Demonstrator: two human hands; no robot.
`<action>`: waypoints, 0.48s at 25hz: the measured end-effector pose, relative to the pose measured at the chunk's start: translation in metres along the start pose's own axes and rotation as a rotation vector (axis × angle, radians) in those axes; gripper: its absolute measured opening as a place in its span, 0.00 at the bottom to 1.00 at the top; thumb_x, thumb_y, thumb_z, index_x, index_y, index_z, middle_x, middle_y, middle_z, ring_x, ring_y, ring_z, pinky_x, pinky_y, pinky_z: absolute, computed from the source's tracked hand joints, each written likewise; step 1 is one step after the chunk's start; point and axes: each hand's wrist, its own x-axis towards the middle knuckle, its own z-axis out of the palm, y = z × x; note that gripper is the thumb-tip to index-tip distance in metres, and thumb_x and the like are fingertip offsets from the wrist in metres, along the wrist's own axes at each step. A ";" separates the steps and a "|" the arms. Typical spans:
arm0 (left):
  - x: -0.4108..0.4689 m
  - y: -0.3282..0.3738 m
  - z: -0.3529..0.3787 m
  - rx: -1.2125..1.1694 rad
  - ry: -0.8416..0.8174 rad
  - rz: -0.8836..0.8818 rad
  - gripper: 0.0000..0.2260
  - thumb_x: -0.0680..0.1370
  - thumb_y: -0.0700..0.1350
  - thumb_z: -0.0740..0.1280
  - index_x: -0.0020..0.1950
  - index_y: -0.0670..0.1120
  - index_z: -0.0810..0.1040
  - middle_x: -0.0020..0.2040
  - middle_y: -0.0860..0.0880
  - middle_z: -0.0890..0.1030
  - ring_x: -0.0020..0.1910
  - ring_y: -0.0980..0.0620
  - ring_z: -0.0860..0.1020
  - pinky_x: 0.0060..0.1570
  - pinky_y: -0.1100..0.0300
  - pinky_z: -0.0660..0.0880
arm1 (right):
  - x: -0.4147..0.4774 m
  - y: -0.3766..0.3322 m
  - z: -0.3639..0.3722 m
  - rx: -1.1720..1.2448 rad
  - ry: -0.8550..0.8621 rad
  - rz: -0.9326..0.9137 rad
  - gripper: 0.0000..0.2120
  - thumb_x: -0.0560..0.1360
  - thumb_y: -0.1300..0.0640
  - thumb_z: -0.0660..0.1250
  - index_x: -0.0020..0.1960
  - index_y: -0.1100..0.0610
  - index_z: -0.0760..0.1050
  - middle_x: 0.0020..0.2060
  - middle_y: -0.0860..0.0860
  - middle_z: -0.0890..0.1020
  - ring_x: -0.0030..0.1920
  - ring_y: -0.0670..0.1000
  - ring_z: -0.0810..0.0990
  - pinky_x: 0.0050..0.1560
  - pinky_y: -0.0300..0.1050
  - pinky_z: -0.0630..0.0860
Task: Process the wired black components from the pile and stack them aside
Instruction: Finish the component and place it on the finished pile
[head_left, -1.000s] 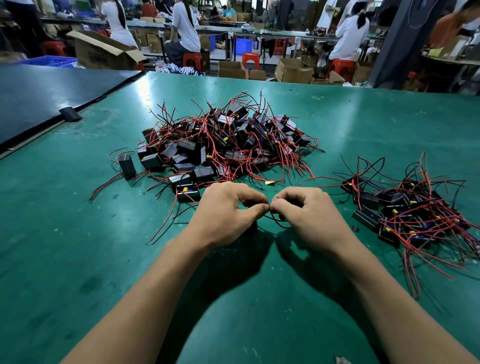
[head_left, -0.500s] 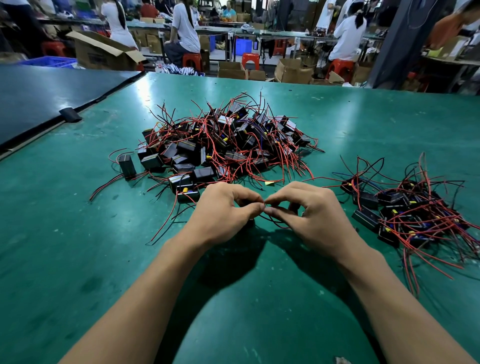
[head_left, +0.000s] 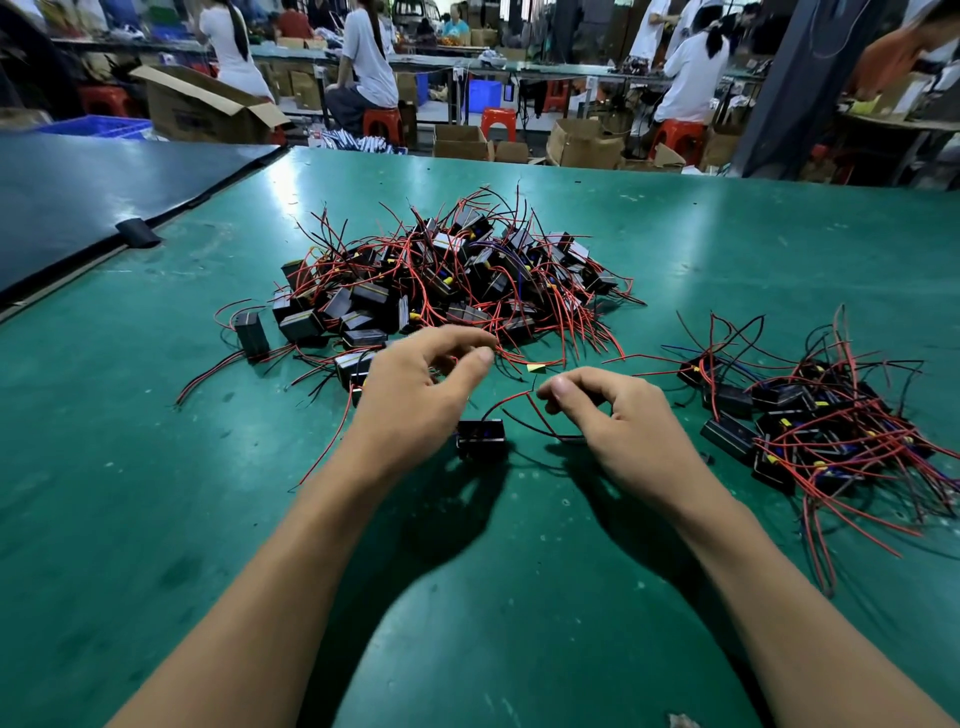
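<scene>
Pile (head_left: 447, 280) of wired black parts sits ahead on the green counter (head_left: 519, 597), with a smaller stack (head_left: 810, 421) to the right. One part (head_left: 480, 434) lies between the hands: the right hand (head_left: 628, 426) curls its fingers on that part's wires (head_left: 506, 400), while the left hand (head_left: 415, 395) has loose, parted fingers holding nothing

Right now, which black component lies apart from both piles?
The lone component between the left hand and right hand, nearest the camera; its wires run into the right hand.

Green table (head_left: 519, 597), red stools (head_left: 382, 120), cardboard boxes (head_left: 584, 143) behind.
</scene>
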 end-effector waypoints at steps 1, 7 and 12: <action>0.002 0.000 -0.005 0.014 0.024 0.009 0.06 0.78 0.40 0.69 0.50 0.49 0.84 0.41 0.52 0.83 0.36 0.56 0.77 0.38 0.65 0.74 | 0.000 0.000 -0.002 -0.028 -0.024 0.014 0.08 0.81 0.54 0.66 0.52 0.52 0.84 0.41 0.44 0.85 0.42 0.35 0.79 0.44 0.29 0.70; 0.004 0.001 -0.025 0.162 -0.227 -0.072 0.14 0.70 0.32 0.65 0.37 0.50 0.83 0.27 0.52 0.78 0.26 0.51 0.71 0.30 0.59 0.70 | 0.001 0.001 0.002 -0.156 -0.152 0.035 0.06 0.81 0.53 0.64 0.54 0.44 0.79 0.41 0.42 0.87 0.53 0.43 0.82 0.68 0.57 0.68; 0.004 0.005 -0.031 0.279 -0.613 -0.081 0.11 0.71 0.39 0.72 0.40 0.56 0.85 0.41 0.50 0.83 0.37 0.52 0.79 0.41 0.59 0.76 | -0.001 0.001 0.004 -0.045 -0.196 0.046 0.09 0.82 0.53 0.64 0.47 0.39 0.75 0.36 0.44 0.86 0.48 0.40 0.84 0.68 0.60 0.69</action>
